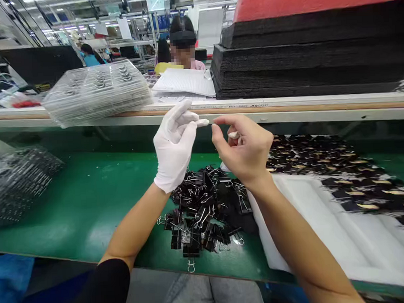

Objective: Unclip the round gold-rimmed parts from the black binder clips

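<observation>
My left hand point(175, 146) wears a thin white glove and is raised above the bench, palm turned inward. Its fingers are partly bent and apart, one pointing right, and it holds nothing that I can see. Facing it is my bare right hand point(243, 145), thumb and forefinger close to that gloved fingertip with a narrow gap between. Its other fingers curl around a small white piece point(234, 135), mostly hidden, whose kind I cannot make out. Below both hands lies a heap of black binder clips point(201, 205) with silver wire handles.
On the green bench point(90, 196), a white foam tray point(312, 222) and rows of black pieces point(357, 180) lie right. Stacked clear plastic trays point(95, 91) and black foam sheets point(302, 66) occupy the shelf point(187, 111). Wire-like parts point(22, 181) sit left; a person point(182, 36) is opposite.
</observation>
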`<state>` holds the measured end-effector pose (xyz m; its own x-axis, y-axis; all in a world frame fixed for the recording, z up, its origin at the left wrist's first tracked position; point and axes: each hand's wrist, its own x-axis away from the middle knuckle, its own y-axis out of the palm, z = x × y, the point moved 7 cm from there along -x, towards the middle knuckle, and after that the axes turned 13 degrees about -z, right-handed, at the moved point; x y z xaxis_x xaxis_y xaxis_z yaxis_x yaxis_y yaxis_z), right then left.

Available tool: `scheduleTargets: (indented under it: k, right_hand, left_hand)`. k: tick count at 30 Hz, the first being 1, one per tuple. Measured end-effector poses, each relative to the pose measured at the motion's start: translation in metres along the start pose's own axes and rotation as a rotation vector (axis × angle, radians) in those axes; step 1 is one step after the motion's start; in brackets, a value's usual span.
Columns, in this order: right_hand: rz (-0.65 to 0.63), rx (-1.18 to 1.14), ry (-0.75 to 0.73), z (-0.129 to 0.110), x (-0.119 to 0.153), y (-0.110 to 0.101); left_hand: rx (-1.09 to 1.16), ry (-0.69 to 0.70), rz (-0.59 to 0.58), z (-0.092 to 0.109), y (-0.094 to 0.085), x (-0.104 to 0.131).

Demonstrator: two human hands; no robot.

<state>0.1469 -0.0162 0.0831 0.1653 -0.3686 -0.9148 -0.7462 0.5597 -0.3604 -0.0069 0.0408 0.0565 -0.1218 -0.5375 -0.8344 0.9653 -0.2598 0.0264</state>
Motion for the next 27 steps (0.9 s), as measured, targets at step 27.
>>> scheduleTargets:
  k: [27]
  right_hand:
    - [-0.152, -0.116, 0.063, 0.003, -0.003, 0.008]
  left_hand:
    - [0.432, -0.419, -0.006, -0.020, -0.001, -0.003]
